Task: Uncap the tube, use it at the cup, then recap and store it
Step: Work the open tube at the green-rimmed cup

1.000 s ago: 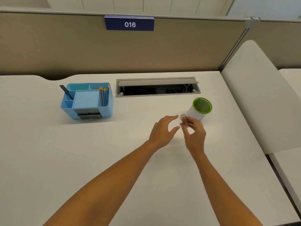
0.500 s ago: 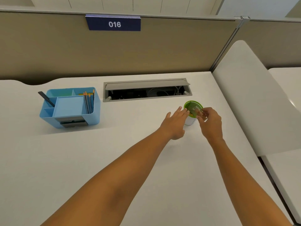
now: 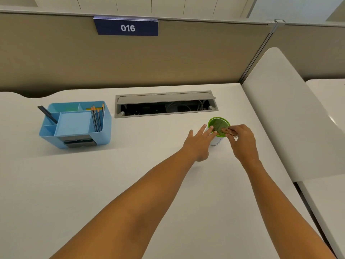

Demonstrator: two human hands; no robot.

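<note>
Holding the tube point(image 3: 228, 131) tilted over the green-rimmed cup point(image 3: 218, 128), the right hand point(image 3: 242, 143) pinches its rear end. Left hand point(image 3: 200, 144) is spread, grasping nothing, fingertips touching the cup's side. Tube looks small, clear, light, probably slick and stiff; best gripped mid-barrel. Cup likely light and tippable on the table point(image 3: 130, 174).

White numerals "016" stand on the dark blue sign point(image 3: 127, 27) atop the partition point(image 3: 168, 57).

My small clear plastic tube point(image 3: 229, 132) lies tilted across the rim of the green-rimmed white cup point(image 3: 216, 141), which stands upright on the desk.
</note>
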